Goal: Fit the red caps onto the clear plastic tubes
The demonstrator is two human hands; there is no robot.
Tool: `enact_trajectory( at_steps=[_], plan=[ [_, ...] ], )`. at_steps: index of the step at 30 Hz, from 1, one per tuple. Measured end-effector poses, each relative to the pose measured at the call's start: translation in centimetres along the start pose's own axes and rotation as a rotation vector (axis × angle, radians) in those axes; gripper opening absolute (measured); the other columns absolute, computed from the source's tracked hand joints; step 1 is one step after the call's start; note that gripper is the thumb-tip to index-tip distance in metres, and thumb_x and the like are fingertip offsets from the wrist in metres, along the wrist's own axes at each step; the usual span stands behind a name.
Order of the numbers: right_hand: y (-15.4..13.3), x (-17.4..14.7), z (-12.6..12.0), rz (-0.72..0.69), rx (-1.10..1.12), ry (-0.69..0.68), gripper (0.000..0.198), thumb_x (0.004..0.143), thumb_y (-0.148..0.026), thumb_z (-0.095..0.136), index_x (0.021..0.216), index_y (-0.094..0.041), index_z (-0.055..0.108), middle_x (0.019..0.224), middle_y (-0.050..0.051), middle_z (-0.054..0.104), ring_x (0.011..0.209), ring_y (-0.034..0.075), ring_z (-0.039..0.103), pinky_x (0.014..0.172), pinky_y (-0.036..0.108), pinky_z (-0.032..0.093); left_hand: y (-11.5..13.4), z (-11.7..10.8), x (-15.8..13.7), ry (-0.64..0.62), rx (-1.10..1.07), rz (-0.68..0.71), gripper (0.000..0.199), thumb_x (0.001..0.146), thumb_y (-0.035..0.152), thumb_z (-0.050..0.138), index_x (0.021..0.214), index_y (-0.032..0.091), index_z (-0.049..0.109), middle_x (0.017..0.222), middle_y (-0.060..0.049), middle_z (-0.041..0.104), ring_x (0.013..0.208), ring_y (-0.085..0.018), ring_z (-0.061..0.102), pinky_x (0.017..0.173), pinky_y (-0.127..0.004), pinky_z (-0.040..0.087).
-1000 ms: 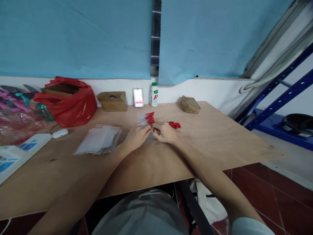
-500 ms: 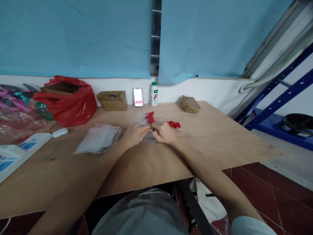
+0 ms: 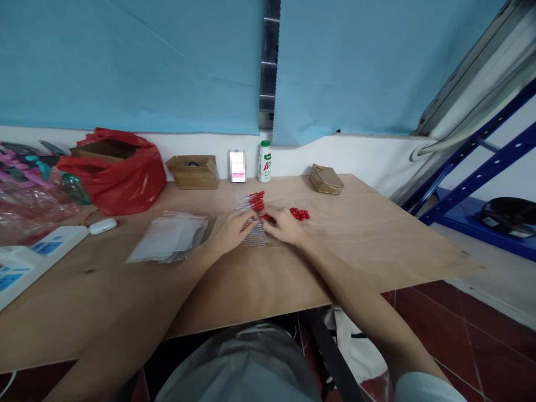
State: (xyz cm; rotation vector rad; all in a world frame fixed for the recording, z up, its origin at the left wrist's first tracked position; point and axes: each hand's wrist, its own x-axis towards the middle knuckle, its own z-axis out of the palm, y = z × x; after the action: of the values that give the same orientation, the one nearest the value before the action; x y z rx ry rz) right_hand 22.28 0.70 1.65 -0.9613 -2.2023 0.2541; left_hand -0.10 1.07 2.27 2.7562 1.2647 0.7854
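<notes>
Near the back edge of the table, toward its left corner, a red plastic bag stands with a cardboard box in its mouth; beside it an open brown carton has a dark blue curved thing inside. Clear plastic bags lie flat and overlapping left of the hands, their contents unclear. Around the middle of the table, the right hand has its fingers closed on a small red piece; the left hand meets it with thumb and forefinger bent close, and whether it grips anything I cannot tell. Thin clear rods lie between and below the hands, red-ended rods just beyond, toward the back edge, and a cluster of red pieces just right of the right hand. From there the wooden top runs to the right corner; both forearms cross the front edge. A white bottle, a phone and a brown packet line the back edge; a power strip sits along the left.
</notes>
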Motion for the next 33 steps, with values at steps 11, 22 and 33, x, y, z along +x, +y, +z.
enact_trajectory(
  at_steps=[11, 22, 33],
  plan=[
    [-0.2, 0.0, 0.6, 0.026, -0.079, -0.018, 0.006, 0.093, -0.022, 0.055, 0.091, -0.02, 0.061, 0.08, 0.0, 0.063, 0.071, 0.015, 0.055, 0.072, 0.025, 0.036, -0.3, 0.7, 0.0, -0.022, 0.063, 0.045, 0.033, 0.11, 0.037, 0.043, 0.114, 0.022, 0.072, 0.102, -0.009, 0.079, 0.086, -0.025, 0.072, 0.071, -0.033, 0.043],
    [-0.3, 0.1, 1.6, -0.022, -0.137, 0.043, 0.012, 0.086, -0.013, 0.049, 0.08, -0.021, 0.057, 0.076, 0.002, 0.063, 0.067, 0.016, 0.051, 0.07, 0.027, 0.035, -0.3, 0.2, 0.1, -0.008, 0.046, 0.132, 0.033, 0.11, 0.034, 0.042, 0.114, 0.024, 0.073, 0.1, -0.008, 0.079, 0.087, -0.023, 0.072, 0.074, -0.033, 0.046],
    [-0.4, -0.1, 1.4, -0.068, -0.108, 0.025, 0.012, 0.085, -0.013, 0.046, 0.083, -0.021, 0.055, 0.076, 0.001, 0.06, 0.068, 0.016, 0.052, 0.07, 0.027, 0.036, -1.2, 0.1, 0.2, -0.019, -0.039, 0.207, 0.034, 0.111, 0.037, 0.04, 0.112, 0.025, 0.072, 0.101, -0.006, 0.079, 0.087, -0.02, 0.071, 0.075, -0.029, 0.045]
  ],
)
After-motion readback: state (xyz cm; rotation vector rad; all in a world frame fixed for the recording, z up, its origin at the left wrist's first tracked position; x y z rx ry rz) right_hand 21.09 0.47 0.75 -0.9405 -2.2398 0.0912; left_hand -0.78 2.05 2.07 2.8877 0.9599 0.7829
